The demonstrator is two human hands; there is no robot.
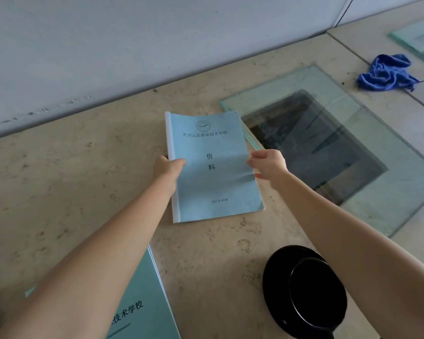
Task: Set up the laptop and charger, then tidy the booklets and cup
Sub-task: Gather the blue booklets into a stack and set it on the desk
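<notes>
A light blue booklet (213, 167) with a white spine lies on the beige desk (83, 179), its far right corner over the edge of a glass pane. My left hand (168, 168) grips its left edge, thumb on the cover. My right hand (269, 165) pinches its right edge. A second blue booklet (142, 311) lies near the bottom left, partly hidden under my left forearm. A black cup (306, 289) stands at the bottom right, seen from above, partly behind my right forearm. No laptop or charger is in view.
A large glass pane (367, 152) lies on the desk to the right, showing dark reflections. A crumpled blue cloth (387, 74) sits at the far right. A white wall (132, 45) borders the desk's far side. Another glass sheet (419, 37) shows at the top right corner.
</notes>
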